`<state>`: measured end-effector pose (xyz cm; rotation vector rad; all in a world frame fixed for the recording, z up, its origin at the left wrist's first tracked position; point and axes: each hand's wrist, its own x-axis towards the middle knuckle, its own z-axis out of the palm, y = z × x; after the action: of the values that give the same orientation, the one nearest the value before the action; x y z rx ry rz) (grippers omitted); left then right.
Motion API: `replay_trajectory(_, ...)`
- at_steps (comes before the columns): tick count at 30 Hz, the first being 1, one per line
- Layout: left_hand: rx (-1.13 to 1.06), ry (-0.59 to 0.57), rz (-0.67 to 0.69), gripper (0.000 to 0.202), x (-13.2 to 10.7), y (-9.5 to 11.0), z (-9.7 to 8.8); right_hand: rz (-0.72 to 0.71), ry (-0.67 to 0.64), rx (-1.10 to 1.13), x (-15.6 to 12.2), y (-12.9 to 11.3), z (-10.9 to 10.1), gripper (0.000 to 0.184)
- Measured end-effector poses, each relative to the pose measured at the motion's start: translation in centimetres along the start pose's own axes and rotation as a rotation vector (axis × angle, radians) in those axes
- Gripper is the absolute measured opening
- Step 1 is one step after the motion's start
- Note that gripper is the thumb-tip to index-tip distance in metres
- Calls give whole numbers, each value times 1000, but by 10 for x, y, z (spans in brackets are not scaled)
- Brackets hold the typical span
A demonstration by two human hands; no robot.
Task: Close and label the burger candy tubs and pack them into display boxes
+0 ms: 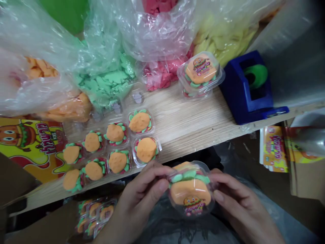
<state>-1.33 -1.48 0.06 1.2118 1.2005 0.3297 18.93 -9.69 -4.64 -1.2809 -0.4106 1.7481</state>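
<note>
Burger pack (190, 191) held in air, off near edge of surface (182, 125); left hand (143, 200) and right hand (240, 203), fingers nearly closed, pinch opposite sides. Uneven squeeze could pop it open.

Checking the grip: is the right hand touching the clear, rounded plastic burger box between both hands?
Touching: the head view shows the right hand with fingertips against the right side of the burger box.
</note>
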Motion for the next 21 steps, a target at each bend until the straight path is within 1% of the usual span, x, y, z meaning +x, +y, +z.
replay_trajectory(3, 2, -36, -15, 21, 1, 3, -6, -43, -25, -58, 2, -3, 1, 23)
replay_trajectory(6, -44, -18, -45, 20, 1, 3, -8, -49, -13, -82, 1, -5, 2, 24)
replay_trajectory(8, -110, 35, -84, 20, -1, 1, -6, -61, 11, -76, -1, -4, 3, 26)
replay_trajectory(10, -205, 119, -136, 23, -2, -2, -3, -57, 56, -93, -3, -1, 4, 28)
replay_trajectory(13, -343, 226, -199, 25, -3, -8, 3, -56, 134, -189, -6, 3, 6, 31)
replay_trajectory(15, -441, 266, -216, 21, 0, -11, 7, -116, 159, -309, -6, 4, 9, 33)
replay_trajectory(18, -624, 312, -238, 21, 6, -11, 11, -261, 164, -550, -2, 3, 15, 38)
replay_trajectory(21, -686, 326, -257, 21, 10, -10, 13, -361, 171, -658, 1, 0, 20, 42)
